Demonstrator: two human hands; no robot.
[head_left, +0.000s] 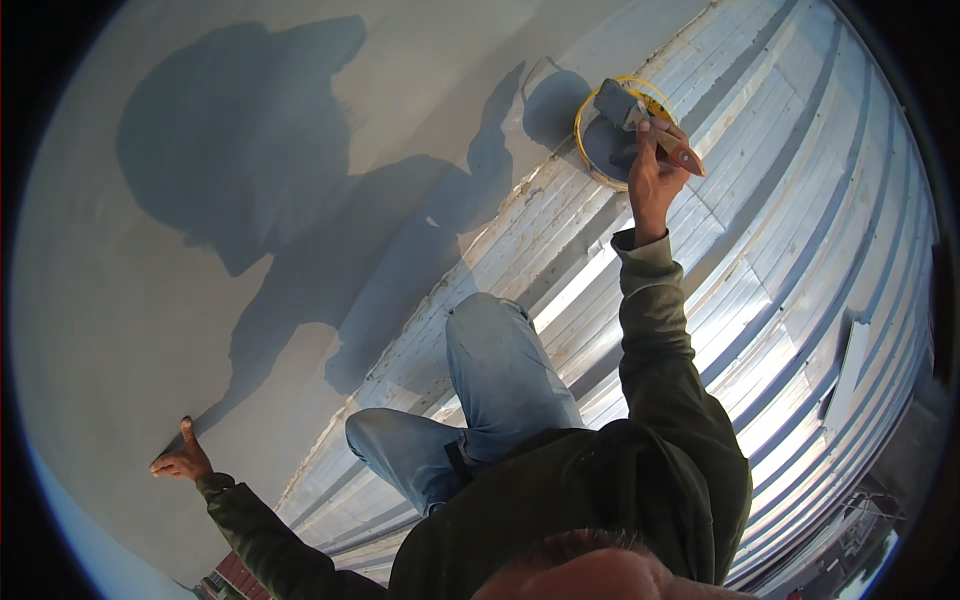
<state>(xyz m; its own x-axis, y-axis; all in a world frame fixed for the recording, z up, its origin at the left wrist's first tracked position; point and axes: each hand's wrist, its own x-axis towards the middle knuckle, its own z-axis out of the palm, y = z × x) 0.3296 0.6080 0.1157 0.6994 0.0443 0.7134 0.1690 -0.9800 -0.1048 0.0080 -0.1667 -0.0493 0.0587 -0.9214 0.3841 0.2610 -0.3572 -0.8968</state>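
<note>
Over a round bucket (578,128) with a yellow rim, my right hand (655,175) is closed on the handle of a flat paintbrush (616,104). The brush has a reddish-orange wooden handle, and its wide bristles are coated with grey paint. More grey paint (602,143) lies inside the bucket. Far to the left, my left hand (182,461) is against the smooth grey wall (90,330), thumb raised and fingers reaching outward, holding nothing. How firmly its fingertips press there cannot be made out.
Ribbed metal roofing (740,240) spreads under and to the right of my bent knees (500,350). A rough seam (430,310) runs where roofing meets wall. A loose pale strip (848,375) lies at the right. My shadow (250,140) falls across the wall.
</note>
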